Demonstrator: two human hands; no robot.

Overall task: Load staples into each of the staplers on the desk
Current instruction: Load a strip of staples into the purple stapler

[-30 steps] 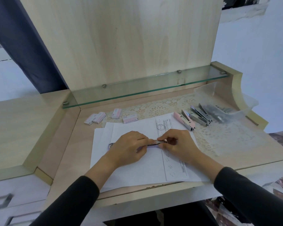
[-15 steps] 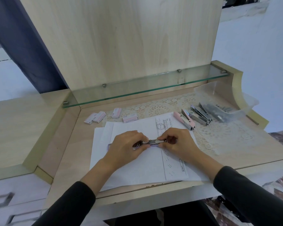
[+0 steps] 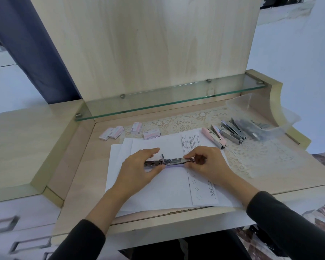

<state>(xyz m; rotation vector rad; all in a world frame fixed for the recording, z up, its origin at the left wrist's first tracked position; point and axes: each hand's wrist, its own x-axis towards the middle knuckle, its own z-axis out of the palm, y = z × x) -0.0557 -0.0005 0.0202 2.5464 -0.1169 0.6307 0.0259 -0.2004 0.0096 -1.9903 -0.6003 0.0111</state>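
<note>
Hands meet over a metal stapler (image 3: pixel 174 162) lying flat on white paper sheets (image 3: pixel 169 186): the left hand (image 3: pixel 139 168) pinches its near end between thumb and loosely spread fingers, and the right hand (image 3: pixel 207 164) is closed on the far end. Opened out long and thin, the stapler looks rigid, light and slick, with a hinged part sticking up mid-length, so gripping the solid ends and keeping clear of the hinge seems safest. Beyond the right hand, more staplers (image 3: pixel 225 133) wait on the counter (image 3: pixel 79 166); beyond the left, small staple boxes (image 3: pixel 131 131).
</note>
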